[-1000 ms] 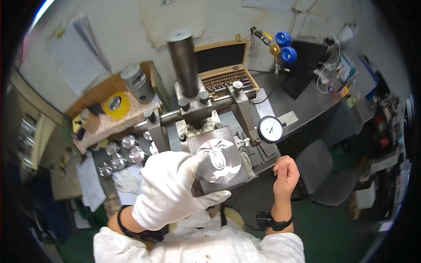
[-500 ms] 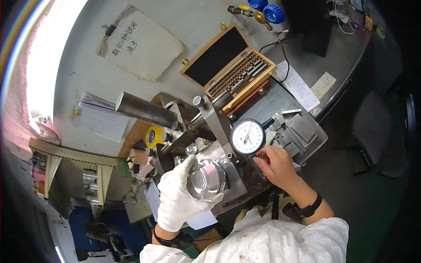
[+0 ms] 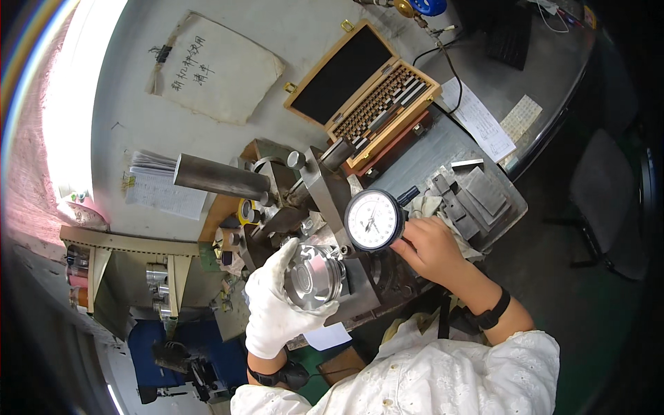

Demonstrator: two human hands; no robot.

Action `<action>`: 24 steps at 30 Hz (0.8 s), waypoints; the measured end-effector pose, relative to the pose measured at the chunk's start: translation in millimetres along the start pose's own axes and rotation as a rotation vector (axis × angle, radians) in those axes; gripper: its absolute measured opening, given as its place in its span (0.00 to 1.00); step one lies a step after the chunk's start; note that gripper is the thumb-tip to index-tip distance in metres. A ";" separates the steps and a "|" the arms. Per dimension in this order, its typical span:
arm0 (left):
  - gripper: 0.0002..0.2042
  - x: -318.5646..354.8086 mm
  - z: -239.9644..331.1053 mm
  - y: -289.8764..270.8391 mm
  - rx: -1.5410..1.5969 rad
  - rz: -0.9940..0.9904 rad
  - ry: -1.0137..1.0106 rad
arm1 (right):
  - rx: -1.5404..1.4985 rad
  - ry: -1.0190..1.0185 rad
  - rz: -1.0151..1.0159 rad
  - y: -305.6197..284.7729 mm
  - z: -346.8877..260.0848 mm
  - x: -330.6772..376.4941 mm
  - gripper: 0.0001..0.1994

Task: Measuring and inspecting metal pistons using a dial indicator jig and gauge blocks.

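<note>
My left hand (image 3: 273,304), in a white glove, is closed round a shiny round metal piston (image 3: 312,277), its thumb along the upper left side and its fingers under the lower edge. The piston sits at the steel base of a gauge stand (image 3: 330,194). A white-faced dial gauge (image 3: 373,219) with a black rim is mounted on that stand, to the right of the piston. Bare, my right hand (image 3: 432,249) has its thumb and bent fingers closed at the gauge's lower right rim. The fingertips are partly hidden behind the rim.
Behind the stand lies an open wooden case (image 3: 377,97) of metal gauge blocks. Flat steel blocks (image 3: 477,197) rest on a grey plate at the right. A thick steel cylinder (image 3: 221,178) juts out at the left. Papers (image 3: 166,187) lie farther left; a chair (image 3: 609,207) stands at far right.
My right hand has moved from just below the dial gauge up to its rim. My left hand still holds the piston, which has tilted slightly. The whole view has shifted a little.
</note>
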State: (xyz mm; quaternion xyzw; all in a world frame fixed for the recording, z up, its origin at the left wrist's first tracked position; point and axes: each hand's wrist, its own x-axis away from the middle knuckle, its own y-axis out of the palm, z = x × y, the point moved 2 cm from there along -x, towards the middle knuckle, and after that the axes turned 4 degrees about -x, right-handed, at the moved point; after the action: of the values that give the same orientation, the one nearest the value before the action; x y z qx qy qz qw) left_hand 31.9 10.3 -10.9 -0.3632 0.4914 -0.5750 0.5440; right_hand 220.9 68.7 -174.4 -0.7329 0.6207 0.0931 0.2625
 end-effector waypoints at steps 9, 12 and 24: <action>0.40 -0.4 0.9 2.0 0.069 -0.006 -0.036 | 0.098 -0.139 0.028 3.3 3.8 -6.1 0.12; 0.39 0.1 -0.7 1.4 0.071 -0.004 -0.026 | 0.103 -0.146 0.030 3.6 2.9 -4.4 0.12; 0.40 -1.3 0.5 0.2 0.040 -0.009 -0.010 | 0.177 -0.148 0.020 -0.8 -9.6 12.7 0.12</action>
State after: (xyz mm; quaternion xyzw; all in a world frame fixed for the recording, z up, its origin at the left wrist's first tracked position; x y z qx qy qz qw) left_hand 32.6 11.5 -10.8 -0.3573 0.4754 -0.5853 0.5511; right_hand 222.6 53.0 -171.9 -0.6917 0.6129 0.0945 0.3701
